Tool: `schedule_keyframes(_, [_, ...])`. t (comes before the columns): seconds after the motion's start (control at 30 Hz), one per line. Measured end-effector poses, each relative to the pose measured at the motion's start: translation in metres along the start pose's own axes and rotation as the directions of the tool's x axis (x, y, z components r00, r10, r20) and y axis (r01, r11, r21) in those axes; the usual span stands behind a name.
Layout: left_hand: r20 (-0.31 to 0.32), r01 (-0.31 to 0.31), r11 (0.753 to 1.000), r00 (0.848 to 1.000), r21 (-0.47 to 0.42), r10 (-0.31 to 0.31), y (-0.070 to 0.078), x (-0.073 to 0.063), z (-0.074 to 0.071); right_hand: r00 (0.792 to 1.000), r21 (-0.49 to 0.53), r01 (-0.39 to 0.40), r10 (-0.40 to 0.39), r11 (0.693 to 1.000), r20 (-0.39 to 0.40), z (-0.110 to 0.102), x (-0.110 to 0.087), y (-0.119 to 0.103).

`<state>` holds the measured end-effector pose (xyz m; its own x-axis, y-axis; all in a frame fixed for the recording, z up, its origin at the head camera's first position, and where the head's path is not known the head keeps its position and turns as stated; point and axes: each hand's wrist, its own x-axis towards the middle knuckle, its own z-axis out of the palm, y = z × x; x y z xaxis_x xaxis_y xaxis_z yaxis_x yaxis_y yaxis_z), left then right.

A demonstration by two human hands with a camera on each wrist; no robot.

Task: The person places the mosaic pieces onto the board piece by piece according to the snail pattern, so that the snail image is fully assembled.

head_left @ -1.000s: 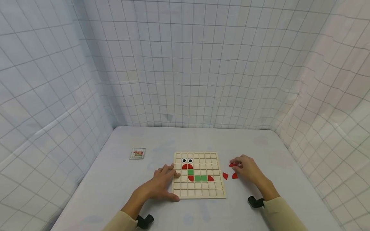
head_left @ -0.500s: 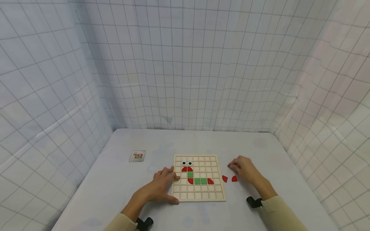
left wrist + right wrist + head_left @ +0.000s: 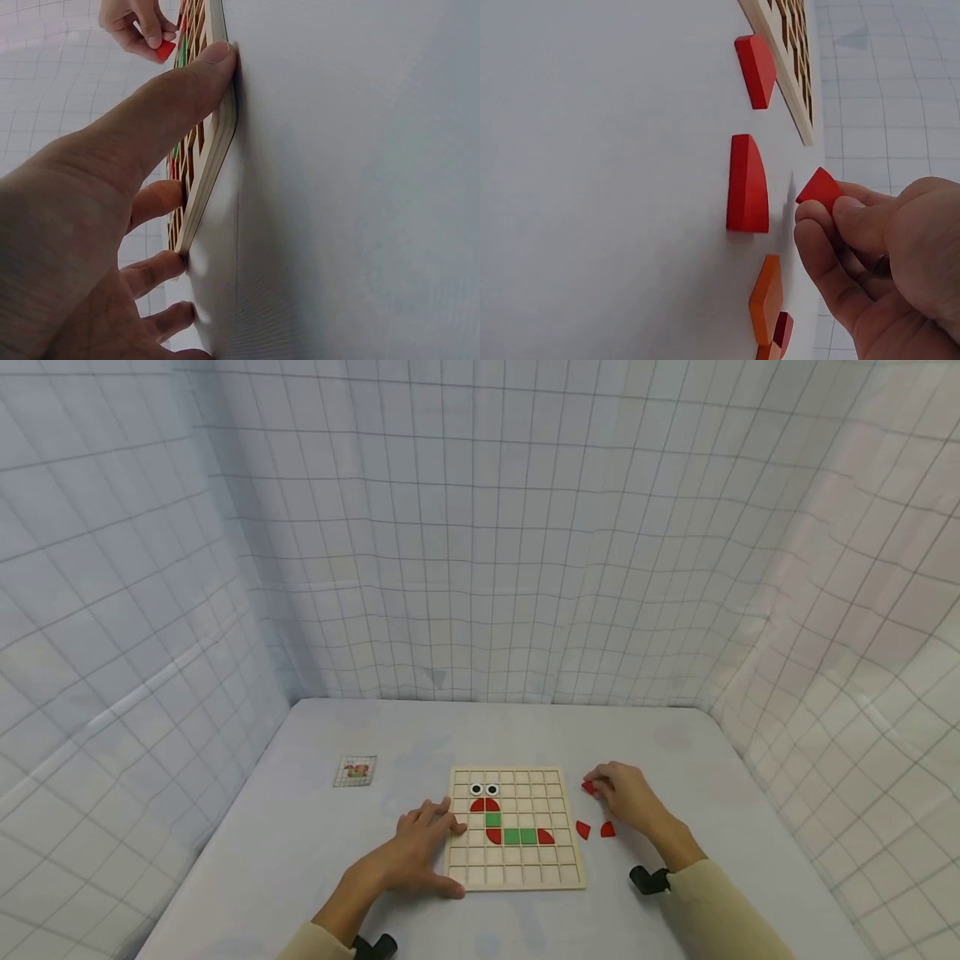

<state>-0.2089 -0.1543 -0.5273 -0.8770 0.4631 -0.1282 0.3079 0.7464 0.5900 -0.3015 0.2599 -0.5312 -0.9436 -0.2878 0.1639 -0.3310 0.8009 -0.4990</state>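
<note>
My left hand [image 3: 416,852] lies with spread fingers at the left edge of a wooden grid board [image 3: 525,887], its thumb [image 3: 214,56] touching the near corner. In the board's cells sit two eye pieces [image 3: 476,789], several red quarter-circle pieces [image 3: 492,837] and green squares [image 3: 528,836]. Right of the board, my right hand [image 3: 633,797] pinches a red quarter-circle piece [image 3: 821,187] between thumb and fingers, above the table. Two more red quarter-circles lie between board and hand: one near the board's edge [image 3: 582,830], another [image 3: 607,830] further right.
A small picture card [image 3: 355,771] lies at the back left of the white table. In the right wrist view, orange pieces [image 3: 766,300] and a dark red piece [image 3: 783,332] lie near the right hand. Grid-patterned cloth walls [image 3: 465,568] enclose the table.
My right hand has moved slightly left, toward the board, with the red quarter-circle piece, which has turned in the fingers. My left hand has stayed on the board's edge.
</note>
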Motion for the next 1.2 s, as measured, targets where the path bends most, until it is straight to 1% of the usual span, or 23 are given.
schedule_keyframes(0.23, [0.005, -0.014, 1.0, 1.0, -0.012, 0.014, 0.001, -0.001, -0.003, 0.999, 0.029, 0.034, -0.033, 0.999, -0.024, 0.002, 0.011, -0.016])
schedule_keyframes(0.37, [0.006, -0.015, 1.0, 1.0, -0.016, 0.015, 0.001, -0.001, -0.002, 0.998, 0.057, 0.063, -0.062, 0.996, -0.018, 0.004, 0.015, -0.025])
schedule_keyframes(0.47, [0.004, -0.015, 1.0, 1.0, -0.015, 0.015, 0.0, -0.001, 0.0, 0.996, 0.076, 0.094, -0.095, 0.993, -0.001, 0.006, 0.018, -0.03])
schedule_keyframes(0.53, [0.002, -0.013, 1.0, 1.0, -0.013, 0.013, 0.001, -0.002, -0.001, 0.995, 0.089, 0.101, -0.103, 0.991, 0.017, 0.007, 0.02, -0.034])
schedule_keyframes(0.73, [0.013, -0.002, 1.0, 1.0, 0.006, 0.002, 0.002, -0.002, -0.003, 0.993, 0.147, 0.083, -0.093, 0.986, 0.067, 0.012, 0.024, -0.047])
schedule_keyframes(0.83, [0.009, -0.001, 1.0, 1.0, 0.029, 0.0, 0.002, -0.001, -0.003, 0.991, 0.179, 0.09, -0.107, 0.98, 0.085, 0.017, 0.023, -0.053])
schedule_keyframes(0.9, [0.001, -0.003, 0.999, 1.0, 0.042, 0.003, 0.003, 0.0, -0.002, 0.989, 0.189, 0.092, -0.112, 0.978, 0.098, 0.021, 0.022, -0.058])
schedule_keyframes(1.0, [-0.007, -0.002, 0.999, 1.0, 0.048, 0.003, 0.003, 0.0, 0.0, 0.982, 0.19, 0.124, -0.147, 0.974, 0.116, 0.03, 0.022, -0.063])
schedule_keyframes(1.13, [-0.001, 0.013, 0.999, 1.0, 0.053, -0.013, 0.006, 0.002, -0.001, 0.977, 0.195, 0.148, -0.174, 0.97, 0.125, 0.038, 0.024, -0.069])
schedule_keyframes(1.2, [0.0, 0.022, 0.998, 1.0, 0.06, -0.023, 0.008, 0.002, -0.001, 0.977, 0.2, 0.146, -0.173, 0.969, 0.127, 0.041, 0.025, -0.073])
